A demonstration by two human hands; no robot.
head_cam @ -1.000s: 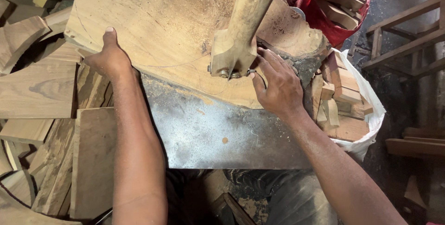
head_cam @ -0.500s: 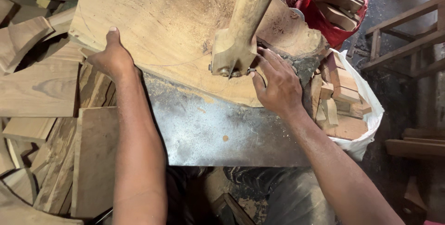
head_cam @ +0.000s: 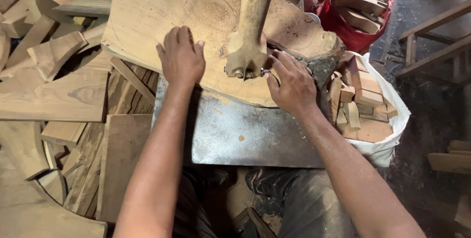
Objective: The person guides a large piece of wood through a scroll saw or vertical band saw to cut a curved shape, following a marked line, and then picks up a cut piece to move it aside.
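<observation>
The wood slab [head_cam: 196, 27] lies flat on the grey metal saw table [head_cam: 245, 135], a broad, rounded piece of pale timber whose near edge curves just past the wooden blade guide [head_cam: 249, 32] that comes down onto it from above. Its wider span runs from left to right across the view, and most of it sits on the far side of the guide, away from the person. The left hand [head_cam: 180, 56] rests palm down on the slab to the left of the guide, fingers spread flat and pressed on the surface — gripping nothing, only bearing down. The right hand [head_cam: 290, 82] sits on the slab's near right edge, just beside the guide's metal foot, fingers lightly curled with the tips touching the wood close to the cutting point; it pinches nothing that can be seen. Of the two, the right hand is the nearer to the guide — nearly touching it — while the left is a little apart. To the left lie stacked offcut boards [head_cam: 64, 96]; to the right stand a white sack of wood blocks [head_cam: 378, 135] and, further back, a red bag of scraps [head_cam: 358, 12].
</observation>
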